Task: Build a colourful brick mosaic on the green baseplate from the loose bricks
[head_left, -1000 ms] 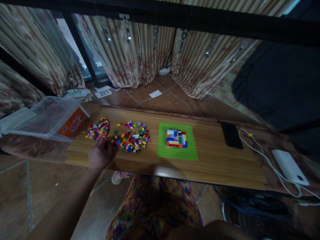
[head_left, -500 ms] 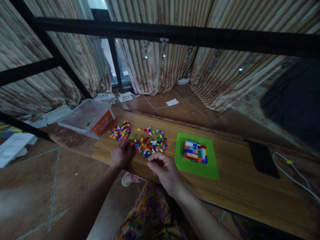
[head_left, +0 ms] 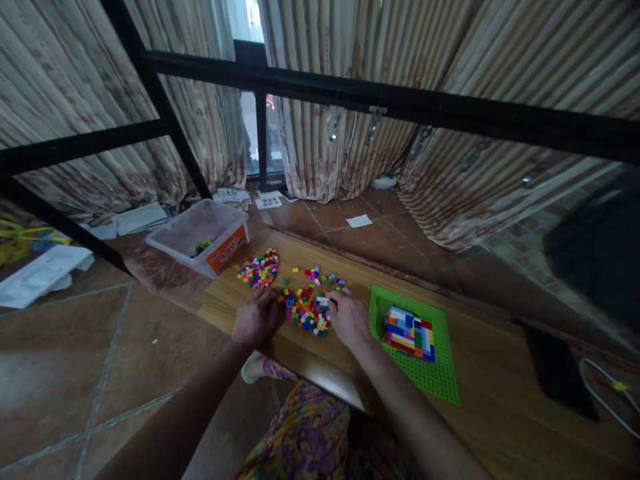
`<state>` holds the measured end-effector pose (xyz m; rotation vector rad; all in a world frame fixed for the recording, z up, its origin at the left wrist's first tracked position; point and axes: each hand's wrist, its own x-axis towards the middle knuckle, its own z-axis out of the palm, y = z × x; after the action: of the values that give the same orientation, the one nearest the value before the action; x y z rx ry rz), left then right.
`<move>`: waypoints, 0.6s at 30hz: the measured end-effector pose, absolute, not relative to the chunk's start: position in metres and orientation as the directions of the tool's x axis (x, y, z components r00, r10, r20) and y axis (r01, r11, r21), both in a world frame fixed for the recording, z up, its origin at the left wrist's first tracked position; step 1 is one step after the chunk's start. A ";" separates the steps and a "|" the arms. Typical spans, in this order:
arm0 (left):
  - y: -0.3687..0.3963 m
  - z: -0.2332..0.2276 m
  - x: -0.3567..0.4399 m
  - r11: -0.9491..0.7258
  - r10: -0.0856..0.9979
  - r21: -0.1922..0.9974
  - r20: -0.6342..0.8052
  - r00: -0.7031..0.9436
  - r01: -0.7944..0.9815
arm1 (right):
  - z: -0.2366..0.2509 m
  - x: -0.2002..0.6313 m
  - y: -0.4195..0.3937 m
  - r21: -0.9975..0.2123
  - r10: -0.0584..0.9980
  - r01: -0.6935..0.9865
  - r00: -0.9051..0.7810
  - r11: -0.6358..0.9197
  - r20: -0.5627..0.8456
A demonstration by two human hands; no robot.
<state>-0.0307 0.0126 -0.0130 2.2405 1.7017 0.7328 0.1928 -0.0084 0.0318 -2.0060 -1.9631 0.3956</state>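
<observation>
Pile of small bricks point(head_left: 311, 308) near the front left edge of the table point(head_left: 480, 393), between both hands. Right hand point(head_left: 349, 320) touching its right side, fingers curled; pinching or not, cannot tell. Left hand point(head_left: 257, 319) loosely curled, resting left of it.

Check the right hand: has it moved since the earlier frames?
Yes. The right hand went forward from the table edge onto the loose pile of small coloured bricks, left of the green baseplate.

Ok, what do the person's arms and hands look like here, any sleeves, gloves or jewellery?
Both arms are bare to the frame's lower edge, no sleeves showing. The left hand and right hand are ungloved, with no visible rings, watch or bracelets, though the picture is dim.
</observation>
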 end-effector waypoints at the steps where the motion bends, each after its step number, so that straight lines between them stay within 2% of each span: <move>1: 0.012 -0.013 -0.031 -0.304 0.947 0.479 0.249 0.205 0.824 | 0.032 0.192 -0.005 -0.374 1.000 0.927 0.012 -0.009 0.004; 7: 0.013 -0.013 -0.032 -0.332 0.937 0.492 0.268 0.223 0.805 | 0.029 0.182 0.003 -0.285 0.998 0.958 0.025 -0.040 -0.056; 18: 0.014 -0.017 -0.033 -0.301 0.945 0.472 0.265 0.193 0.829 | 0.031 0.175 0.007 -0.326 0.998 0.944 0.041 -0.056 -0.053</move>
<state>-0.0326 0.0143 -0.0168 2.2420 1.7033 0.7591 0.1750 0.0072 0.0314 -2.1102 -2.0076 0.3945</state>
